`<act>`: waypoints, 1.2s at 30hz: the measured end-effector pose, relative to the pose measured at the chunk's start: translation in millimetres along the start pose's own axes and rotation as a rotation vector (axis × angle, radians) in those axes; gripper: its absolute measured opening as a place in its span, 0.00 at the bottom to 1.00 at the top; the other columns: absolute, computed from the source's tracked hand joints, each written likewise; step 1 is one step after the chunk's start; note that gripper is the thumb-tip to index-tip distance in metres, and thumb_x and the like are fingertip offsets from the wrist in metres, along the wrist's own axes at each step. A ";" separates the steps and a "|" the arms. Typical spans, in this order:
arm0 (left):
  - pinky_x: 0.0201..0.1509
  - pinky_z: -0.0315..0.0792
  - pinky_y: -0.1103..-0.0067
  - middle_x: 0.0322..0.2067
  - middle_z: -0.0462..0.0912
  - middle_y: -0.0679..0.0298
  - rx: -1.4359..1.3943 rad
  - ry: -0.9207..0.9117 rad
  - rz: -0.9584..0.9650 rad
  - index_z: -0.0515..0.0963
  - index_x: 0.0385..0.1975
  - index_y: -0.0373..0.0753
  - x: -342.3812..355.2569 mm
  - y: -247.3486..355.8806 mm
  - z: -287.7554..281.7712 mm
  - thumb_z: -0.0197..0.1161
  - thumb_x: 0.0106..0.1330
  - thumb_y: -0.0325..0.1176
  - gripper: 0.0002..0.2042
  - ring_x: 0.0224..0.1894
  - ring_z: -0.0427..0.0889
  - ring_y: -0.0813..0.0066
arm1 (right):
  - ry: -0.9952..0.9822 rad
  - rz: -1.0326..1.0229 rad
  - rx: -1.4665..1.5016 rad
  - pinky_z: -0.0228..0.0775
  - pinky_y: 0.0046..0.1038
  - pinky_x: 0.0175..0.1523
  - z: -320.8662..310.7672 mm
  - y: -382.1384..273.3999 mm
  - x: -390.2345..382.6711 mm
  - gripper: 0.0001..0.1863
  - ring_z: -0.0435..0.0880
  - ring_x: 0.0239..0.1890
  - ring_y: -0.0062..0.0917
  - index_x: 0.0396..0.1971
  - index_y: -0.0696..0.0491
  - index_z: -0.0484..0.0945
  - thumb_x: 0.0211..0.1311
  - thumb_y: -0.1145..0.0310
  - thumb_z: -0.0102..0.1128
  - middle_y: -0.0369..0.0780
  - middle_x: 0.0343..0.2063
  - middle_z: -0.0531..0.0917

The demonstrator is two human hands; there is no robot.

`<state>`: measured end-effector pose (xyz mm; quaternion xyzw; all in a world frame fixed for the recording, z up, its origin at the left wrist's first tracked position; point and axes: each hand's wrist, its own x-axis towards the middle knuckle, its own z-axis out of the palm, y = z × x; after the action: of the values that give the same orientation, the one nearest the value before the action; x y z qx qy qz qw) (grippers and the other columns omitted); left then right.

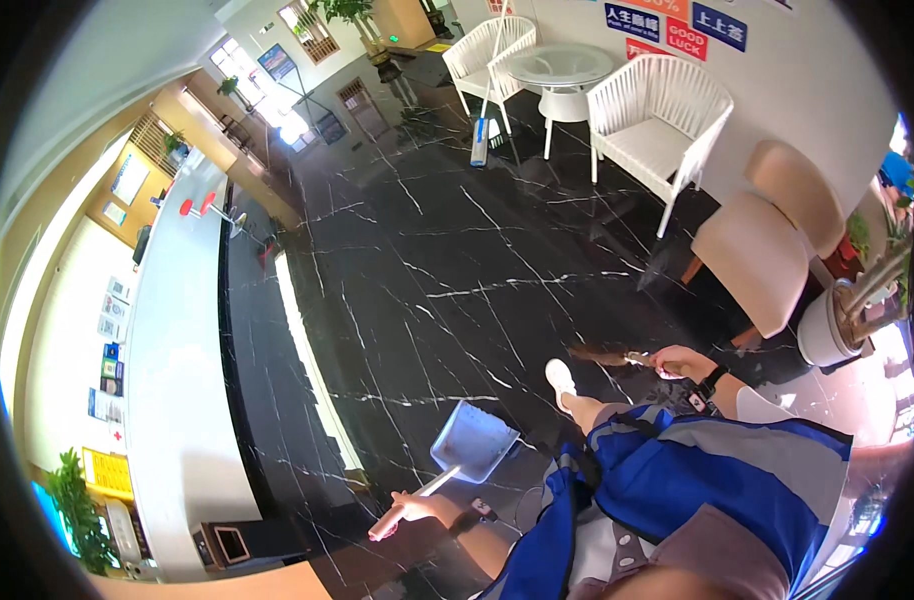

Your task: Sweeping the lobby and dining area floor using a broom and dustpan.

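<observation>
In my left hand (409,508) is the pale handle of a long-handled dustpan (474,440), with fingers closed round it. The pan is light blue and translucent, its tray held low over the dark floor in front of me. My right hand (675,362) is closed on the handle of a brush (605,355) with a brown, slightly blurred head pointing left. Between the two tools my white shoe (560,382) stands on the floor. Brush and dustpan are apart.
A long white counter (177,350) runs along the left. On the right are a beige chair (762,240) and a potted plant (829,325). Farther back are white chairs (652,125), a round glass table (560,66) and a flat mop (479,142). The floor (397,290) is glossy black marble.
</observation>
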<state>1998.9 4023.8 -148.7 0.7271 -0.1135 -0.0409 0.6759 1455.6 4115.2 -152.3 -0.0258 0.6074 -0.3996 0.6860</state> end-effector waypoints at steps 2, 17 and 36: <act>0.30 0.66 0.74 0.21 0.69 0.52 0.026 0.009 0.013 0.64 0.26 0.27 7.4 6.0 52.4 0.52 0.52 0.38 0.16 0.23 0.69 0.65 | -0.098 0.083 0.025 0.56 0.18 0.12 9.1 -30.5 34.3 0.08 0.66 0.11 0.21 0.21 0.61 0.66 0.35 0.86 0.42 0.37 0.10 0.64; 0.28 0.63 0.71 0.23 0.70 0.54 0.041 0.079 0.074 0.69 0.25 0.28 84.7 62.7 383.9 0.51 0.47 0.38 0.16 0.23 0.68 0.65 | -0.241 0.051 -0.308 0.58 0.21 0.14 168.6 -308.0 208.5 0.17 0.68 0.10 0.22 0.30 0.61 0.67 0.31 0.82 0.47 0.40 0.10 0.68; 0.39 0.61 0.72 0.30 0.67 0.54 -0.048 -0.252 -0.128 0.66 0.33 0.31 180.2 108.2 872.7 0.50 0.49 0.39 0.17 0.33 0.67 0.67 | -0.102 -0.239 0.011 0.53 0.12 0.16 424.2 -612.1 387.5 0.06 0.63 0.12 0.13 0.22 0.56 0.62 0.38 0.79 0.43 0.33 0.12 0.65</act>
<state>1976.2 3128.0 -96.9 0.7057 -0.1497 -0.1774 0.6694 1479.3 3283.8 -37.8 -0.1146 0.5623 -0.4801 0.6635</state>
